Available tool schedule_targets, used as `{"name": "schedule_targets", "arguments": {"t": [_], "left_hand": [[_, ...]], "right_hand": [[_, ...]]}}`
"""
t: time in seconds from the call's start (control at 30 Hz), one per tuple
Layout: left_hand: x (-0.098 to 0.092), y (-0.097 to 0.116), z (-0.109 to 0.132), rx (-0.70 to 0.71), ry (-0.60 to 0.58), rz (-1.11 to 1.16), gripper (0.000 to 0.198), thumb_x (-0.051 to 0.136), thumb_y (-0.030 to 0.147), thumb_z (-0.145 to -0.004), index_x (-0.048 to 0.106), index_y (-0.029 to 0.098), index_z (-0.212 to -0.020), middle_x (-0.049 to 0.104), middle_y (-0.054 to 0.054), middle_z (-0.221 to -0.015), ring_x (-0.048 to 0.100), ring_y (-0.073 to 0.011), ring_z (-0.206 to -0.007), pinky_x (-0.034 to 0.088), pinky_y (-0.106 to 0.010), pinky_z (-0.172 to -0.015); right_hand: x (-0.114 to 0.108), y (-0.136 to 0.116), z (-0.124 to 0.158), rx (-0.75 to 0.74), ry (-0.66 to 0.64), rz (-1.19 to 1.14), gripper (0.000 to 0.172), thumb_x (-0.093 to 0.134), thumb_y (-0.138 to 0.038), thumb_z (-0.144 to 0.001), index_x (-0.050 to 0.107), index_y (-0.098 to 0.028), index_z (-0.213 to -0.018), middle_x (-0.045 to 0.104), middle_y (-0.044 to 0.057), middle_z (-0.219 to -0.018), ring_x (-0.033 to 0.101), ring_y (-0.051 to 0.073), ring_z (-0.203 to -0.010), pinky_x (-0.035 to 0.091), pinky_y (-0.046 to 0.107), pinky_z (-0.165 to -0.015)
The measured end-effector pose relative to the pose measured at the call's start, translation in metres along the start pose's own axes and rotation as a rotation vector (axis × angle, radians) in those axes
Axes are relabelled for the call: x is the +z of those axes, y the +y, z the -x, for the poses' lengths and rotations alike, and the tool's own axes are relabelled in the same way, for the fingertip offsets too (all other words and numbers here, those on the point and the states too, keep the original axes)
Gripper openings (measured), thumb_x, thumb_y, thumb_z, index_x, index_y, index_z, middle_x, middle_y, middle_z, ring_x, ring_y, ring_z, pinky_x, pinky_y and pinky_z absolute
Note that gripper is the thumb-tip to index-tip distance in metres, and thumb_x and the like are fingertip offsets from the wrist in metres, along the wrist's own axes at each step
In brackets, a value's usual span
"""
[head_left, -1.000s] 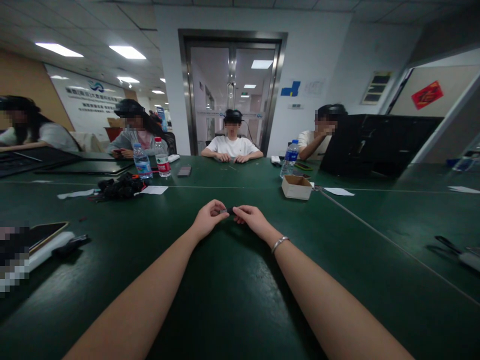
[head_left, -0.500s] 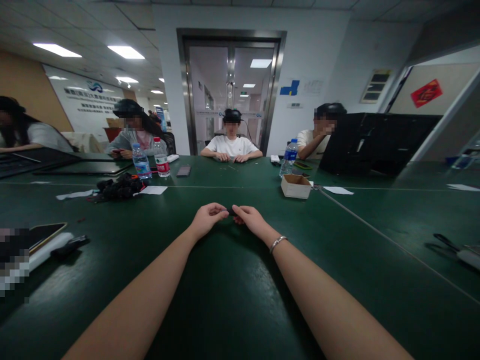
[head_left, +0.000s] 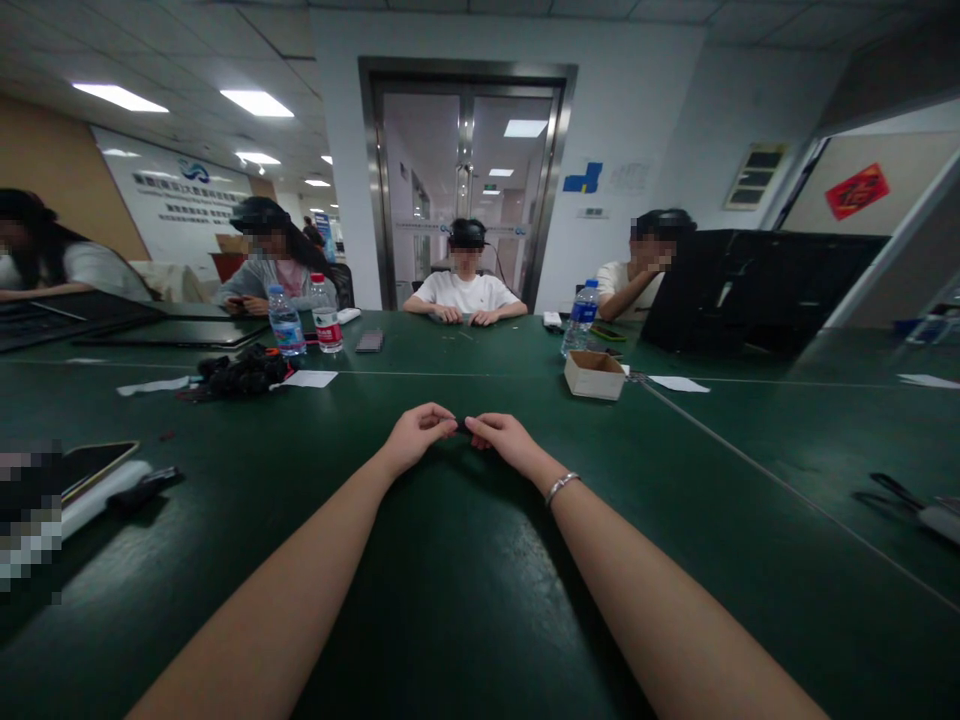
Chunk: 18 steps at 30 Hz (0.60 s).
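Note:
Between my fingertips is a small dark object [head_left: 462, 426], too small and too covered to name. My left hand [head_left: 418, 437] pinches one end of it with thumb and fingers. From the other side, my right hand [head_left: 504, 441] is closed on it in a similar pinch, a silver bracelet [head_left: 562, 487] round that wrist. Both hands are just above or resting on the green table [head_left: 465, 560]; which of the two I cannot tell. My fingers hide most of the object.
A small open box [head_left: 594, 376] stands beyond my right hand, near a water bottle [head_left: 581, 318]. Black tangled gear [head_left: 244, 374] and two bottles are at the left. A phone [head_left: 90, 468] lies near left. Several people sit around the table; a large black case [head_left: 757, 288] stands at right.
My right hand has shifted slightly, and its fingers are drawn closer together around the small dark object. Less of the object shows now. My left hand holds nearly the same place.

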<state>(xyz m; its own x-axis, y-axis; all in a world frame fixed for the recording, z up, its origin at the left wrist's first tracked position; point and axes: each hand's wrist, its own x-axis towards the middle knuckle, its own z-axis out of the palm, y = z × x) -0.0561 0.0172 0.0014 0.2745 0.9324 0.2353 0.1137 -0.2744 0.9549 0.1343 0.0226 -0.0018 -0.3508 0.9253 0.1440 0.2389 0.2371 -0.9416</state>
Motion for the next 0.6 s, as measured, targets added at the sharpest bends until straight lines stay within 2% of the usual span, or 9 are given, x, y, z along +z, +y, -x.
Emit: {"name": "schedule_targets", "arguments": {"t": [0.33, 0.47, 0.6], "left_hand": [[0.0009, 0.0042, 0.0016, -0.011, -0.019, 0.008, 0.033, 0.069, 0.043, -0.068, 0.062, 0.015, -0.086, 0.069, -0.005, -0.082, 0.062, -0.0173, -0.080, 0.047, -0.034, -0.080], [0.0001, 0.0056, 0.0012, -0.025, 0.005, -0.020, 0.036, 0.062, 0.048, -0.073, 0.064, 0.015, -0.085, 0.069, -0.007, -0.082, 0.063, -0.0180, -0.079, 0.047, -0.033, -0.075], [-0.0011, 0.0036, 0.0005, -0.043, 0.001, -0.036, 0.039, 0.063, 0.050, -0.072, 0.063, 0.014, -0.087, 0.069, -0.007, -0.078, 0.062, -0.0167, -0.073, 0.046, -0.032, -0.072]], "right_hand": [[0.0001, -0.0012, -0.0018, 0.048, 0.005, -0.052, 0.055, 0.053, -0.067, -0.074, 0.062, -0.013, -0.066, 0.057, 0.002, -0.060, 0.050, 0.011, -0.057, 0.040, 0.026, -0.060], [-0.0001, -0.0006, -0.0020, 0.050, 0.013, -0.051, 0.056, 0.053, -0.068, -0.073, 0.062, -0.013, -0.066, 0.058, 0.003, -0.062, 0.050, 0.011, -0.058, 0.040, 0.027, -0.061], [-0.0010, 0.0009, -0.0022, 0.047, 0.008, -0.050, 0.055, 0.056, -0.066, -0.072, 0.064, -0.012, -0.072, 0.059, 0.002, -0.065, 0.051, 0.011, -0.060, 0.040, 0.026, -0.062]]}}
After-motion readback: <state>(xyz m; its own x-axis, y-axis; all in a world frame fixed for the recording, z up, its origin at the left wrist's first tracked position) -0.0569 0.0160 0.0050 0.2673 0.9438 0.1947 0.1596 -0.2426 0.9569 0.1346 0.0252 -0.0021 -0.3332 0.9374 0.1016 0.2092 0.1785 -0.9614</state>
